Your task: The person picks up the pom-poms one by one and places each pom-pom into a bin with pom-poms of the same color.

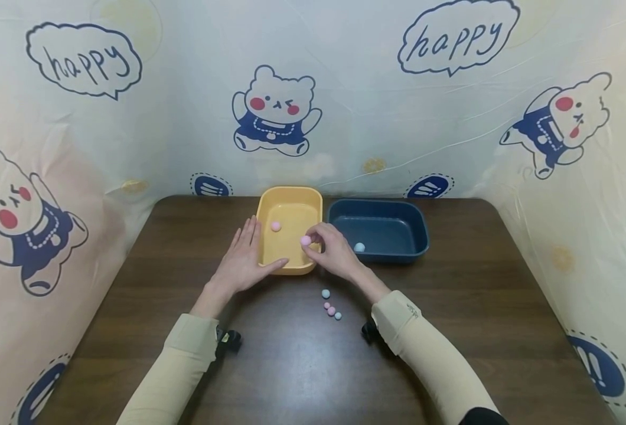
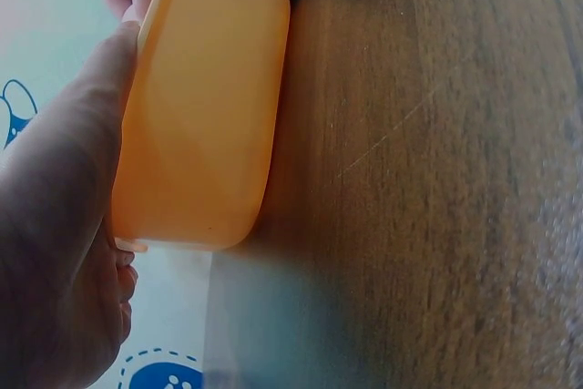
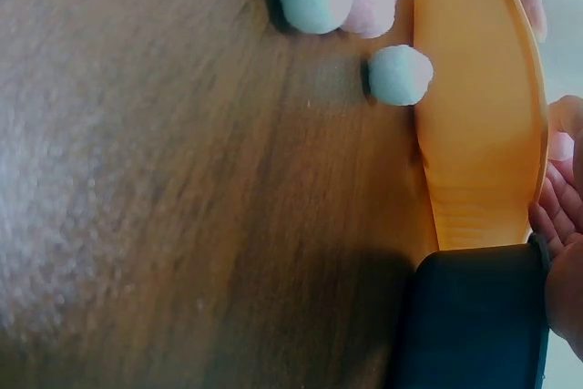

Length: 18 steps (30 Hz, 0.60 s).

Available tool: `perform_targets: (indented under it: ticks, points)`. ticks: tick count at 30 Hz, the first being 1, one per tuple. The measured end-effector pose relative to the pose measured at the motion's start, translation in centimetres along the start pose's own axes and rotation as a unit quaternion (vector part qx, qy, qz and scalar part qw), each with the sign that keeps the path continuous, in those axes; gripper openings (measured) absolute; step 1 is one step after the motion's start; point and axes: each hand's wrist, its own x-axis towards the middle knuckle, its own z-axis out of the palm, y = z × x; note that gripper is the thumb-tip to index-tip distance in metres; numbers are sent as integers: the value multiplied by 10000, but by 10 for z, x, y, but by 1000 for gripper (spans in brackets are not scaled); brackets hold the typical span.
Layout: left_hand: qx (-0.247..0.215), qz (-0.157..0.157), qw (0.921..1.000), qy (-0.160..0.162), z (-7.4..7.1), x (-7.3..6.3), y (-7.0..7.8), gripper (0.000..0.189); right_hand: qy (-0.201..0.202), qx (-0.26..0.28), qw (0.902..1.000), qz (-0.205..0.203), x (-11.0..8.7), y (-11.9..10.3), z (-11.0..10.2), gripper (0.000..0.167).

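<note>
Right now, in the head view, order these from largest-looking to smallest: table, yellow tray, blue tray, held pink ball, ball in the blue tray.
1. Table
2. Blue tray and yellow tray: too close to rank, both partly covered.
3. Held pink ball and ball in the blue tray: look alike.

1. On the far side of the table, I see the left tray just beside the right tray, the backdrop behind both.
2. One ball lies in the left tray's left half; another ball is in the right tray's near left corner.
3. The left hand is along the left tray's left side.
4. The right hand is over that tray's right rim, a third ball between its fingertips.
5. Before the trays, nearer the person, lie four loose balls.
</note>
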Motion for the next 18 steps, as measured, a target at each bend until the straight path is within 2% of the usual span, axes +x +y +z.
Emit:
perform_targets:
  ticks: [18]
  points:
    - [63, 42, 10000, 31, 0, -1, 1, 134, 84, 2, 9999, 140, -1, 0, 2, 25]
